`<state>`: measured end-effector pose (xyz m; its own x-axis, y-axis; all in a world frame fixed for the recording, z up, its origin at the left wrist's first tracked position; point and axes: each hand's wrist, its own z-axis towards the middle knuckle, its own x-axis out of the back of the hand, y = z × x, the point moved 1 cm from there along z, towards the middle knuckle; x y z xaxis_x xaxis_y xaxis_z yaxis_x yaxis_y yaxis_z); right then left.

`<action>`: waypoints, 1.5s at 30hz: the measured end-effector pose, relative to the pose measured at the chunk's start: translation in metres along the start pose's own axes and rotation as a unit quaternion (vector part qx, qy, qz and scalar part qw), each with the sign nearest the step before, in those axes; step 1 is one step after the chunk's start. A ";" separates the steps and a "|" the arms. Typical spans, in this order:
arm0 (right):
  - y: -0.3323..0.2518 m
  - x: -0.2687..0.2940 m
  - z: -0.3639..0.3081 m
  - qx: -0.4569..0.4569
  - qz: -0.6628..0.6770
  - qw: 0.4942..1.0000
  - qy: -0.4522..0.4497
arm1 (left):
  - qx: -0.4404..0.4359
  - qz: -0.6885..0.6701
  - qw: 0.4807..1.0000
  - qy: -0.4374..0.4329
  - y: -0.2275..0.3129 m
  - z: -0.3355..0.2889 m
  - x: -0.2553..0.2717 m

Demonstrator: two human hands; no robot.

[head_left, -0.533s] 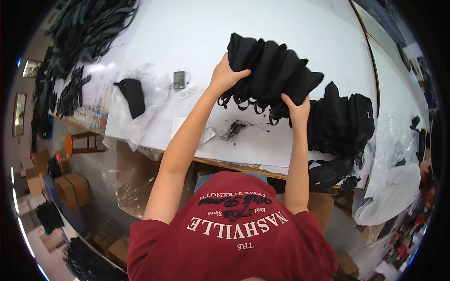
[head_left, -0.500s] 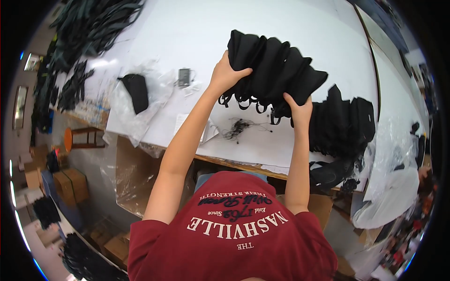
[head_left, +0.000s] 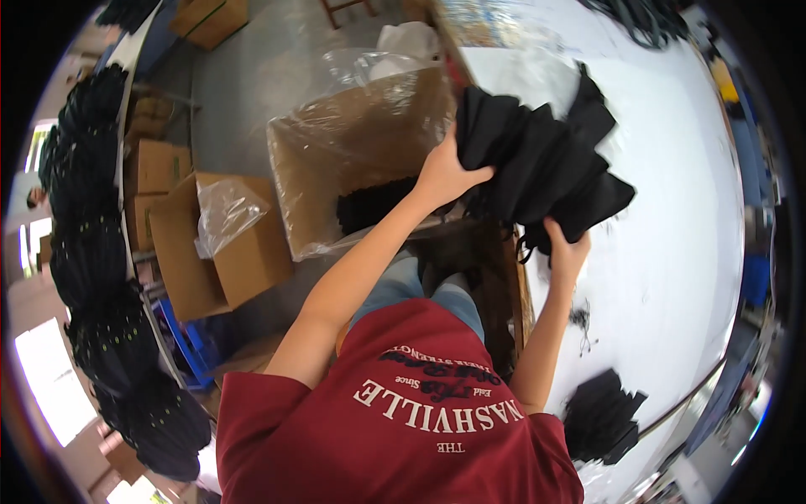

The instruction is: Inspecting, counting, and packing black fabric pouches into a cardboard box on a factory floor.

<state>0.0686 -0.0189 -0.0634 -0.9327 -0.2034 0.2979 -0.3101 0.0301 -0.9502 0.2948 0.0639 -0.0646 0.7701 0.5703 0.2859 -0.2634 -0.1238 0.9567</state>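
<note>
A row of black fabric pouches (head_left: 533, 172), pressed side by side with small loops hanging below, is held up between both hands over the table's left edge. My left hand (head_left: 449, 176) is closed on its near-left end, thumb over the front. My right hand (head_left: 568, 249) grips its lower right end. Just left of my left hand stands an open cardboard box (head_left: 306, 139) lined with clear plastic. Black items (head_left: 378, 206) lie in its bottom, partly hidden by my left forearm. Behind the held row, another black piece (head_left: 591, 109) lies on the table.
The white table (head_left: 672, 244) runs along my right, with dark threads (head_left: 581, 317) and another black pouch stack (head_left: 603, 416) on it. A smaller open carton (head_left: 180, 244) with plastic sits left of the lined box. Bundled black goods (head_left: 101, 277) line the far left.
My body and view have turned left, from the table toward the cardboard boxes. The held row of pouches has come along, from above the table's middle to beside the lined box.
</note>
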 end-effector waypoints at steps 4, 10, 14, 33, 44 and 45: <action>0.005 -0.085 -0.017 -0.022 -0.088 0.990 -0.111 | 0.089 -0.008 0.995 0.054 -0.080 -0.031 0.072; 0.063 -0.182 -0.026 -0.101 -0.184 0.926 -0.314 | 0.294 -0.043 0.950 0.091 -0.192 -0.098 0.125; 0.165 -0.258 -0.016 -0.133 -0.194 0.886 -0.398 | 0.362 -0.055 0.926 0.091 -0.274 -0.109 0.149; 0.499 -0.583 0.038 -0.004 -0.209 0.881 -0.424 | 0.418 0.103 0.892 0.134 -0.691 -0.022 0.201; 0.587 -0.643 0.032 0.036 -0.409 0.797 -0.442 | 0.429 0.328 0.836 0.095 -0.786 -0.027 0.187; 0.595 -0.648 0.032 0.060 -0.438 0.785 -0.434 | 0.433 0.330 0.833 0.094 -0.784 -0.024 0.189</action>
<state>0.4947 0.0998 -0.8250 0.1206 -0.6862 0.7173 -0.6946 -0.5746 -0.4329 0.6331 0.2885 -0.7615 0.4967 0.2529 0.8303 -0.0124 -0.9544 0.2981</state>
